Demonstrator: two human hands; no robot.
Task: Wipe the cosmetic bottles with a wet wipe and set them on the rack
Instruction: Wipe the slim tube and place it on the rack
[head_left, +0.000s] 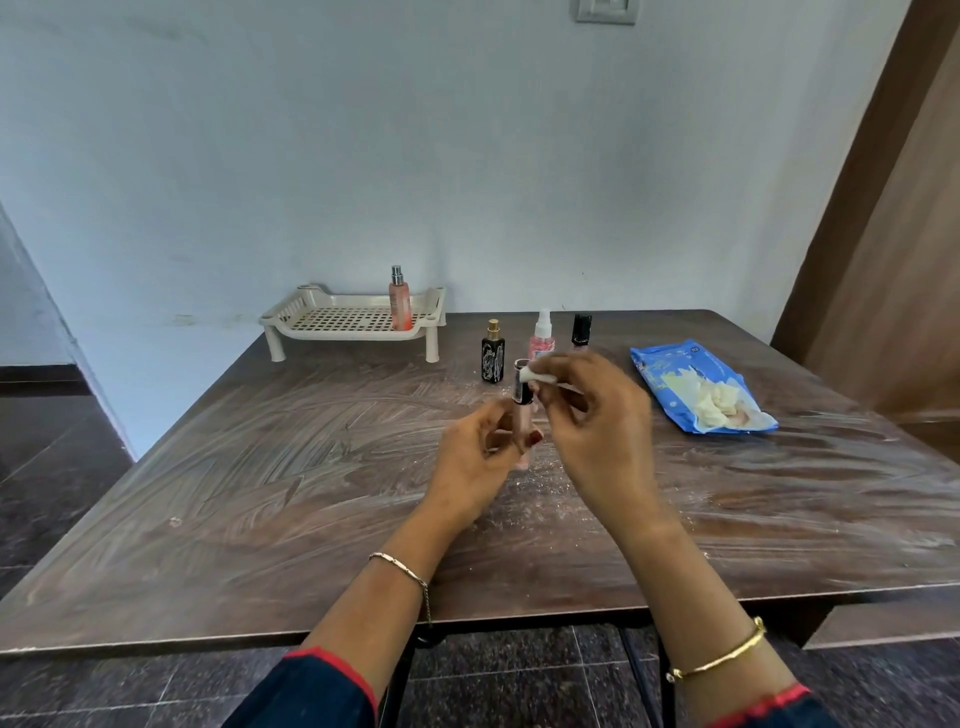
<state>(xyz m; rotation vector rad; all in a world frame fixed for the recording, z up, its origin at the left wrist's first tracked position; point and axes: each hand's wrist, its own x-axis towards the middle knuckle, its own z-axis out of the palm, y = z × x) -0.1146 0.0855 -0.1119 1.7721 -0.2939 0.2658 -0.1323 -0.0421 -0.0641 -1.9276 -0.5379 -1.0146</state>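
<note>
Inspection finds the left hand holding a slim bottle upright above the middle of the worktop. Its fingers are curling round the pale lower body while the dark cap is standing clear above them. Opposite it, the right hand is pinching a folded white wet wipe between thumb and fingertips and is pressing it against the cap of that bottle. Whether the bottle's base is touching the surface cannot be confirmed. A cream slotted rack is standing at the far edge, toward the far left corner, and a peach spray bottle is standing upright on its right side. Three further bottles are standing upright near the far edge, just beyond the hands: a black bottle with a gold cap on the left, a pink spray bottle with a white nozzle in the middle, and a black-capped bottle on the right, its lower part hidden behind the right hand. A blue wipe pack is lying open toward the far right corner, with white wipes bulging from its opening. Pale smears and specks are showing across the dark wood-grain surface.
</note>
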